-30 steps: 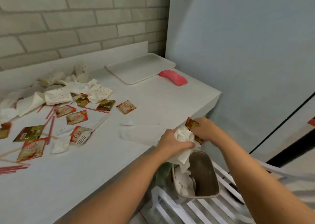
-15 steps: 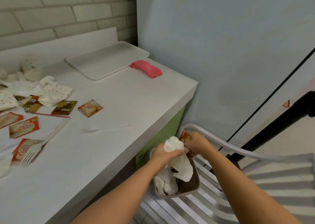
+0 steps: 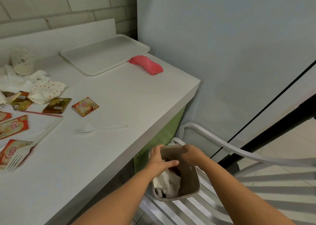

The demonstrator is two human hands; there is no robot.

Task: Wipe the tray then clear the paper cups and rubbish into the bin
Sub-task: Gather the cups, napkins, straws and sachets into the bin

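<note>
— Looking at the bin [image 3: 190, 178]: where are the grips?

— Both are over its mouth. The left grip [image 3: 160, 161] lies across the bin's near-left opening. Its fingers are straight and relaxed, its thumb is by the rim, and it holds nothing. The right grip [image 3: 191, 154] is at the bin's far rim with its fingers curled downward. Whether they clasp the rim, I cannot tell.

— What is inside the bin?

— Crumpled white tissue [image 3: 168, 182] sits against the left wall. Just beyond it is something dark, too dim to name. The bin itself stands on the slatted seat of a white chair [image 3: 222, 144].

— And the rubbish outside the bin?

— It is all up on the desk [image 3: 119, 96], left of the bin and beyond it. A clear fork [image 3: 85, 130] is nearest the bin. Farther left are a sachet [image 3: 85, 106] and several more like it, plus a red straw [image 3: 42, 113]. A crushed cup [image 3: 47, 91] with dots and some napkins [image 3: 15, 82] are there too. A dotted paper cup [image 3: 23, 60] lies farthest from the bin.

— The tray?

— The tray [image 3: 102, 57] is at the desk's back edge, well beyond the bin. A pink cloth [image 3: 147, 64] lies just beside the tray's right end, more directly beyond the bin than the tray is.
</note>
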